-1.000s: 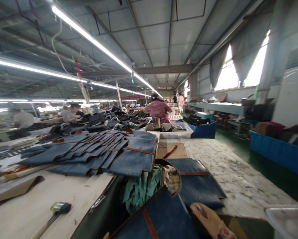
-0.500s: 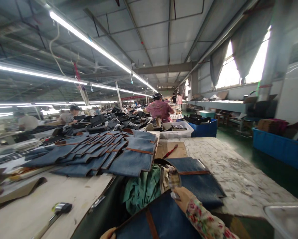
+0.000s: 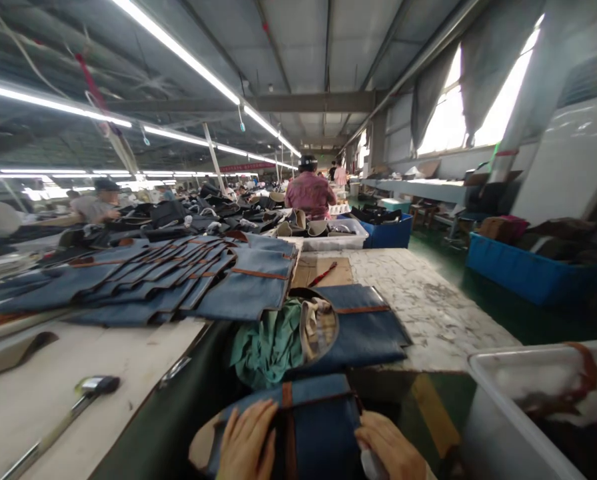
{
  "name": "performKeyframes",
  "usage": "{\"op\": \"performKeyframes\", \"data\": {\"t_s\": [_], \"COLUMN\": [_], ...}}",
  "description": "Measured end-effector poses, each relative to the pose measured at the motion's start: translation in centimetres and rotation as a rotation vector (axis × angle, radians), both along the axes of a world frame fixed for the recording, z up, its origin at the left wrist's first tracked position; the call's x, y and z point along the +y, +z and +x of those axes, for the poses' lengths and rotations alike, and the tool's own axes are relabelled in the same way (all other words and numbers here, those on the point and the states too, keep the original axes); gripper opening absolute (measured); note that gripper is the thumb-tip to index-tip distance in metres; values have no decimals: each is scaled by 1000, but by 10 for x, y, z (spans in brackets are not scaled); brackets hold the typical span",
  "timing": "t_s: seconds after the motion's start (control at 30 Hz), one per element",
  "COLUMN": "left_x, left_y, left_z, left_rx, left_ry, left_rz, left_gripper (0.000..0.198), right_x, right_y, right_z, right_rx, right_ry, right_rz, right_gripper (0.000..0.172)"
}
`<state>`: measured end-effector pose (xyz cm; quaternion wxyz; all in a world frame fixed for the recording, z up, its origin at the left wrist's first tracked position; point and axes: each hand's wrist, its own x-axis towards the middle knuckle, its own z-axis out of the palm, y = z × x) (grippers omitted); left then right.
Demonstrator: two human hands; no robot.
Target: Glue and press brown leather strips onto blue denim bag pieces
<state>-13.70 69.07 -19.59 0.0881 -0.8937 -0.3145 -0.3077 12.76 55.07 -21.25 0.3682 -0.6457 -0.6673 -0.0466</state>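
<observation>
Head view: your two hands lie on the denim piece (image 3: 323, 427), near and in the center.
Left hand (image 3: 248, 440): flat on the denim, fingers a little apart, just beside the brown strap (image 3: 287, 427).
Right hand (image 3: 391, 450): on the right edge; whether your fingers grip, it cannot be told.
Around: green cloth (image 3: 266, 343) just behind, hammer (image 3: 96, 385) near left, white tub (image 3: 503, 413) near right.

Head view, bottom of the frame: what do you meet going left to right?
hammer → left hand → brown strap → right hand → white bin
</observation>
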Motion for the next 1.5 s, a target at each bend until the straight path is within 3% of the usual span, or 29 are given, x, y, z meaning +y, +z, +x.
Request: {"op": "performKeyframes", "data": {"t_s": [0.13, 0.27, 0.57, 0.8, 0.9, 1.03, 1.2, 1.33, 1.4, 1.5], "left_x": [-29, -42, -47, -50, -47, -43, -46, -48, -49, -49], "left_y": [13, 15, 19, 19, 18, 14, 12, 10, 8, 7], "left_z": [64, 92, 101, 107, 118, 133, 143, 147, 148, 145], "left_rx": [-9, -12, 31, -72, -12, 88, 122, 117, 99, 94], "left_ry": [-56, -104, -89, -44, 8, -46, -111, -114, -100, -94], "left_rz": [13, 29, 66, 22, -29, -39, -84, -134, -141, -155], "left_gripper": [42, 40, 34, 24, 19, 24, 29, 34, 34, 36], "right_x": [-8, -12, -12, -15, -16, -17, -7, 12, 20, 25], "right_y": [3, 10, 20, 19, 14, 13, 20, 19, 18, 24], "right_z": [5, 9, 6, 6, 7, 14, 38, 59, 63, 61], "right_rx": [-63, -122, -128, -100, -77, 4, 165, 32, -76, -189], "right_ry": [93, 128, 95, 114, 123, 159, -29, -77, -28, 41], "right_rz": [81, 80, 98, 64, 37, -22, -95, -230, -264, -189], "right_gripper": [29, 34, 29, 32, 33, 29, 32, 47, 47, 40]}}
